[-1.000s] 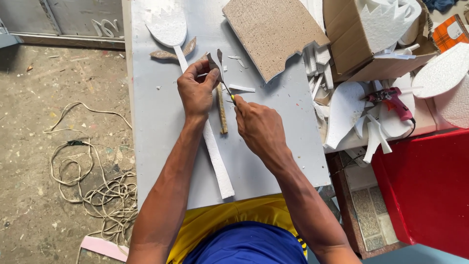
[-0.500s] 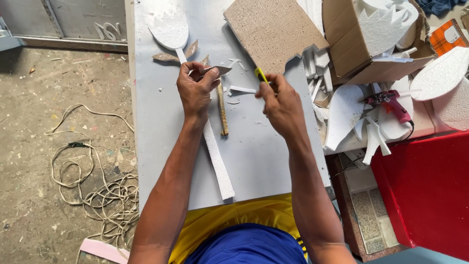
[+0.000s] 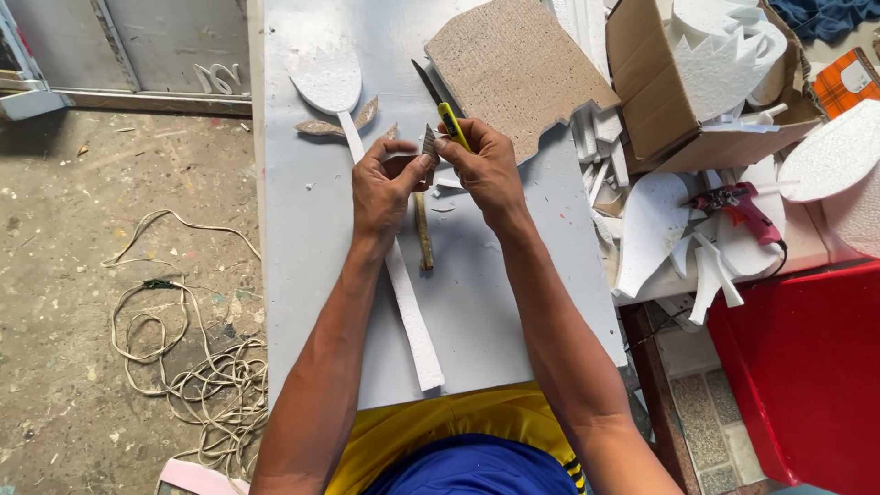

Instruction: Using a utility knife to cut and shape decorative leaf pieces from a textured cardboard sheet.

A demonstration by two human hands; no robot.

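My left hand [image 3: 385,183] pinches a small brown cardboard piece [image 3: 429,142] above the grey table [image 3: 302,238]. My right hand [image 3: 486,165] holds a yellow-handled utility knife [image 3: 442,103], its blade pointing away from me, and also touches the cardboard piece. Under my left forearm lies a long white foam spoon shape [image 3: 339,87], its rounded head at the far end. A thin brown strip [image 3: 423,234] lies on the table below my hands.
A large cardboard sheet [image 3: 513,69] lies at the far side of the table. To the right are a cardboard box [image 3: 660,101] with white foam cutouts, a pink glue gun [image 3: 742,206] and a red container [image 3: 807,376]. Tangled cord [image 3: 183,367] lies on the floor at left.
Both hands rose off the table towards the far side. The knife left the strip on the table and now points away, and the hands came together on the small cardboard piece.
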